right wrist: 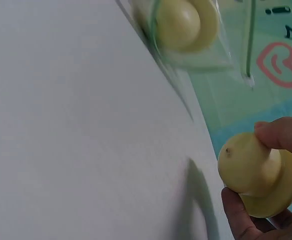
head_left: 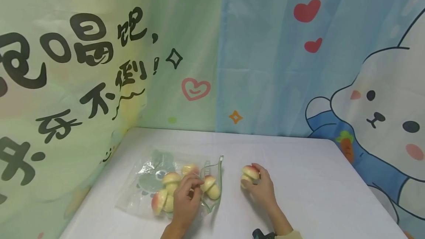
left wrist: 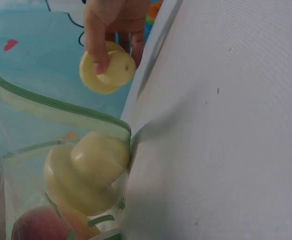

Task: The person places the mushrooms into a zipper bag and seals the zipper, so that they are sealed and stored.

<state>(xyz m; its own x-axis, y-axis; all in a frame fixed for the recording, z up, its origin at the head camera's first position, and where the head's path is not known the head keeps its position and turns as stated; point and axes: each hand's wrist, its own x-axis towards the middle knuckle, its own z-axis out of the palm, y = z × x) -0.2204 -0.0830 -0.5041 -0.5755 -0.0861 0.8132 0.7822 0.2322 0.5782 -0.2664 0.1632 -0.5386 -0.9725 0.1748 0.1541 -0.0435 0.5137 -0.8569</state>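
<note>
My right hand (head_left: pixel 265 189) holds a toy mushroom (head_left: pixel 250 172) with a cream stem and a reddish cap, a little right of the bag's mouth. In the right wrist view, thumb and fingers grip this mushroom (right wrist: pixel 248 162) across stem and cap. A clear zip bag (head_left: pixel 131 194) with a green-edged mouth facing right lies on the left half of the table. Several similar mushrooms are inside; one mushroom (head_left: pixel 212 189) lies just within the mouth. With curled fingers, my left hand (head_left: pixel 186 200) pinches the bag's upper side near the opening, covering part of the contents.
The white table (head_left: pixel 305 180) extends right of the hands. A printed curtain (head_left: pixel 259 65) hangs behind its back edge. A black device (head_left: pixel 262 234) sits by the right wrist at the bottom of the head view.
</note>
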